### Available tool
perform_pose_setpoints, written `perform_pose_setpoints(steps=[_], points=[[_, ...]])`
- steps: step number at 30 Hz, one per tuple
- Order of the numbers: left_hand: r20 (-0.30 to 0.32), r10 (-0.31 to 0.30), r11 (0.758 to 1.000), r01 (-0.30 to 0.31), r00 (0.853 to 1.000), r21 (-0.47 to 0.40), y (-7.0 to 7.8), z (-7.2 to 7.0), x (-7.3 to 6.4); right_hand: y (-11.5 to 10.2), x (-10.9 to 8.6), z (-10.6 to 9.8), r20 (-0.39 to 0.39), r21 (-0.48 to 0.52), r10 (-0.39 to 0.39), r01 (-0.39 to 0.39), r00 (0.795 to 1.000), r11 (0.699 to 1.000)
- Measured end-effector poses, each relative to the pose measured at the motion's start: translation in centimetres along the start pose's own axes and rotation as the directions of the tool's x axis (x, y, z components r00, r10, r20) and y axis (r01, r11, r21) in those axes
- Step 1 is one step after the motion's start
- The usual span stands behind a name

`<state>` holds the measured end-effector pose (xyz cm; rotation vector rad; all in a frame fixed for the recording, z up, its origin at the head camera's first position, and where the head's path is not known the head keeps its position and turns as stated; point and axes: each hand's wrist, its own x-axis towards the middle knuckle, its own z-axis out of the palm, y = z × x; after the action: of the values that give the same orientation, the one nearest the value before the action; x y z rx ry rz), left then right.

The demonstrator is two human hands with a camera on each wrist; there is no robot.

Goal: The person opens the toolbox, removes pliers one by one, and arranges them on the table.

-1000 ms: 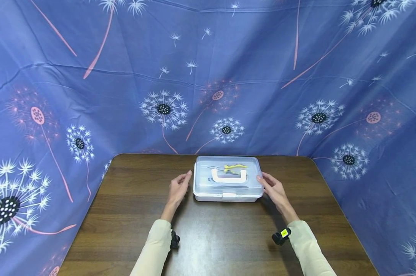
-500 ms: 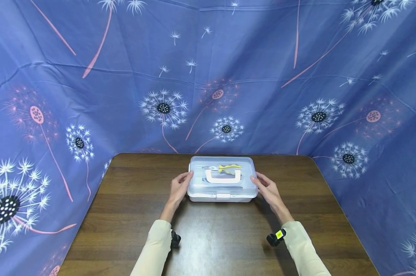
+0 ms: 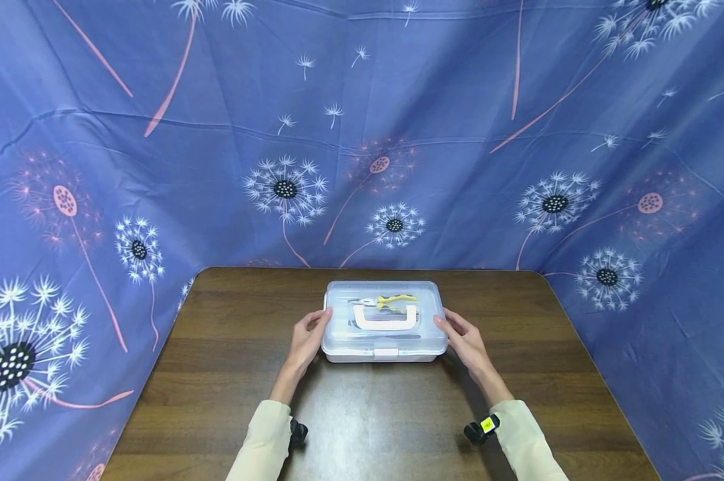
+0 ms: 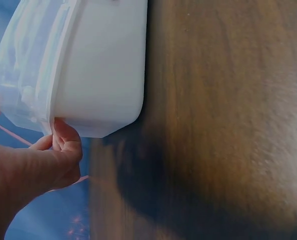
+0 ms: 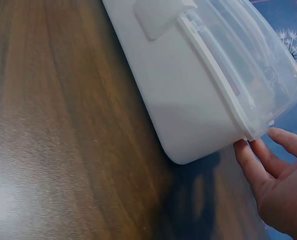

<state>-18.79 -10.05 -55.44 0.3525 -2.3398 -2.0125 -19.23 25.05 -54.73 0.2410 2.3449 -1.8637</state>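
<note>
A white plastic toolbox [image 3: 381, 358] with a see-through lid [image 3: 344, 290], a white carry handle [image 3: 386, 325] and a front latch [image 3: 386, 353] stands near the back of the table. Through the lid shows a pair of yellow-handled pliers [image 3: 392, 300]. My left hand [image 3: 305, 341] grips the box's left end, thumb on the lid and bent fingers under the rim, as the left wrist view shows [image 4: 38, 165]. At the right end my right hand [image 3: 469, 344] holds it the same way, thumb over the lid and fingertips at the rim's underside. The lid is down on the base.
The brown wooden table [image 3: 380, 427] has rounded back corners. Behind it and along both sides hangs a blue dandelion-print cloth [image 3: 350, 120], close to the table's back edge.
The toolbox has slid left, then a little toward me. My left hand, apart from the box a second ago, now holds its left end; the right hand has travelled along with the box.
</note>
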Motion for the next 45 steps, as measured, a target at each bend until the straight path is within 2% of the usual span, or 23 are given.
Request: perform_pose_setpoints(steps=[6,15,25,31,35,38,45], points=[[0.010,0.012,1.000,-0.012,1.000,0.016,-0.2,-0.7,-1.4,0.1,-1.5,0.5,-0.009,-0.017,0.006,-0.006,1.000,1.000],[0.028,0.026,1.000,-0.026,0.999,0.006,-0.7,-0.8,-3.3,0.9,-4.0,0.4,-0.066,-0.049,-0.006,0.002,0.998,0.999],[0.017,-0.013,1.000,0.013,1.000,-0.014,-1.1,-1.0,-5.2,1.0,-5.7,0.5,-0.070,-0.027,0.006,-0.008,0.998,1.000],[-0.020,-0.037,0.999,0.036,0.999,-0.022,-1.0,-0.9,-5.4,1.2,-6.2,0.7,-0.082,-0.013,0.005,-0.006,0.997,1.000],[-0.043,-0.055,0.998,0.055,0.998,0.003,-0.8,-0.8,-5.1,1.7,-7.1,1.0,-0.107,0.071,0.041,-0.034,0.993,0.997],[-0.040,-0.056,0.998,0.057,0.998,0.017,-0.7,-0.8,-4.7,2.0,-7.9,1.3,-0.129,0.138,0.067,-0.049,0.989,0.989],[-0.020,-0.047,0.999,0.048,0.999,0.010,-0.7,-1.0,-4.3,2.1,-9.0,2.0,-0.157,0.136,0.088,-0.067,0.984,0.989]])
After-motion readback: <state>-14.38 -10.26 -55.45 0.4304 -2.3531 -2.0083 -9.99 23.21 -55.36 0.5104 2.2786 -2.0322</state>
